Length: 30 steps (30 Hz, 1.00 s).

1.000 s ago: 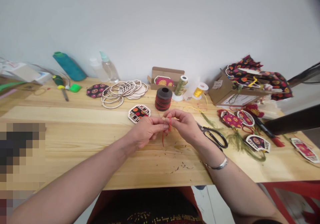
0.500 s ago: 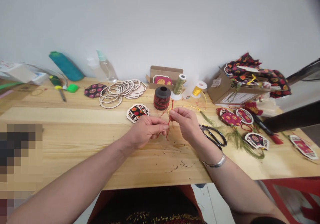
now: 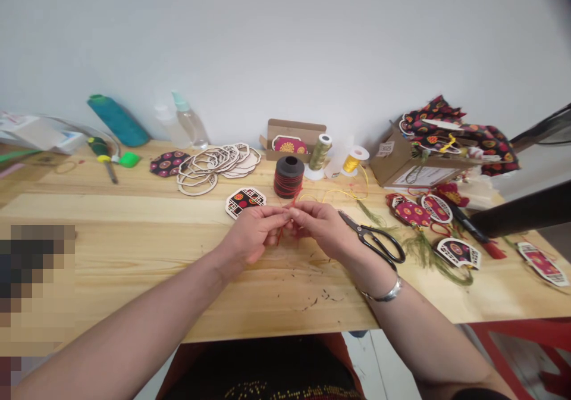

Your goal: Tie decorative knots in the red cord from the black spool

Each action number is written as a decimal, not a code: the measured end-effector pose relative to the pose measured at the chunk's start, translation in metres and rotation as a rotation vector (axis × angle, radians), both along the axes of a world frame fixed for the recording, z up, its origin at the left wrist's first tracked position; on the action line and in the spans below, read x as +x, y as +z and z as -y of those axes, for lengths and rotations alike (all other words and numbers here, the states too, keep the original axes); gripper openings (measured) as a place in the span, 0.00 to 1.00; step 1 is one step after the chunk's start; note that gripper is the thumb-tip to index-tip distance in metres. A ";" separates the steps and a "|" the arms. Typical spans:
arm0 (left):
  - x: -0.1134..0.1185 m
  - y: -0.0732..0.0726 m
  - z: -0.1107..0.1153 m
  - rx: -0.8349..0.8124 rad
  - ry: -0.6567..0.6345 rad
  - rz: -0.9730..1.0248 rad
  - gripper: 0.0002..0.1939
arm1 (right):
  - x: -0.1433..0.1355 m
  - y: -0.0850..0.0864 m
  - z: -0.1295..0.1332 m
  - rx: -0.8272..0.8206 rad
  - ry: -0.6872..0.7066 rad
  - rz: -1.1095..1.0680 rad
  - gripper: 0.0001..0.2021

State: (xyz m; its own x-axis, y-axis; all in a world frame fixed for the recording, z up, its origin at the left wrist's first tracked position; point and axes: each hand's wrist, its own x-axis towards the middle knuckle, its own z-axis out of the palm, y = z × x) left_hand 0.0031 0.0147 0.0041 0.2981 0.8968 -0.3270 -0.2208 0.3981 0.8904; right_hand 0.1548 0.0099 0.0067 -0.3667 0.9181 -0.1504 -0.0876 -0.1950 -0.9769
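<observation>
The middle of the red cord (image 3: 279, 237) was hidden between the pinched fingers (image 3: 289, 214). Just left of them, the patterned ornament's (image 3: 245, 200) lower edge was covered by the left hand (image 3: 252, 230).

Teal cone (image 3: 119, 121), clear bottle (image 3: 193, 128), green-handled screwdriver (image 3: 102, 153) — its shaft apparently metal

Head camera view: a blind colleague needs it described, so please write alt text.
The left hand and right hand, fingers together, pinch red cord above a wooden table. Behind them stands a dark spool of red thread; black-handled scissors lie to the right, with patterned ornaments farther right.
</observation>
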 end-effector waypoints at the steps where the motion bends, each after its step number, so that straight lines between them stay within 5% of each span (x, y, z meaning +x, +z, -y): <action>1: 0.000 0.000 0.000 0.004 -0.001 -0.006 0.08 | 0.001 0.001 0.000 0.016 0.000 0.038 0.15; 17: 0.002 -0.001 0.002 -0.006 -0.032 -0.037 0.08 | 0.003 -0.003 -0.006 0.147 -0.210 0.230 0.09; 30: 0.001 0.000 0.002 0.019 -0.053 -0.015 0.08 | 0.004 -0.004 -0.007 0.151 -0.220 0.266 0.10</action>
